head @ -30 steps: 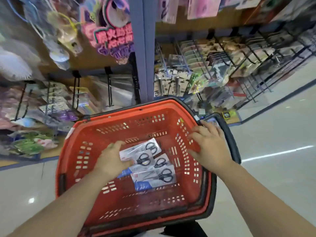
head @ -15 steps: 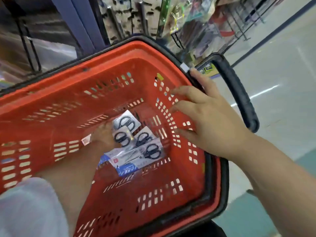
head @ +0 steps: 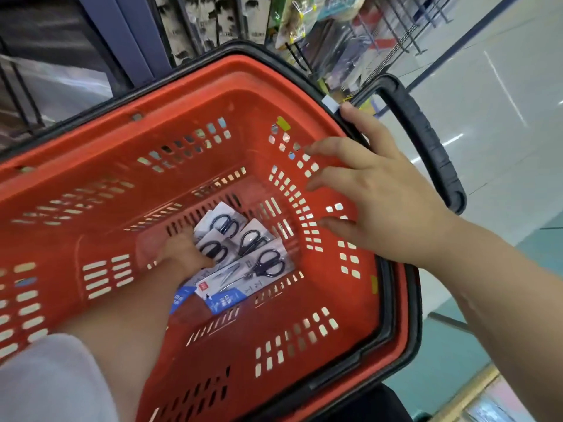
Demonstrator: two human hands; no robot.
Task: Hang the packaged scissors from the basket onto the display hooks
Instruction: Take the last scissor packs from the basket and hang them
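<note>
Probably light and flat: packaged scissors (head: 268, 264), stiff card backs under slick clear fronts, apt to slide over one another. Best pinched at a free card edge, peeling one off the pile. White cards, blue bands at the near end, black loop handles. Several overlapping on the floor of the red basket (head: 335, 287). Left hand (head: 182, 254) down on the pile, grip impossible to tell. Right hand (head: 384, 196) spread flat against the basket's wall, gripping nothing.

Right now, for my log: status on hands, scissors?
Left hand down on black-handled packaged scissors in red plastic basket, grip unclear. Right hand open on basket rim. Nothing blocking.
</note>
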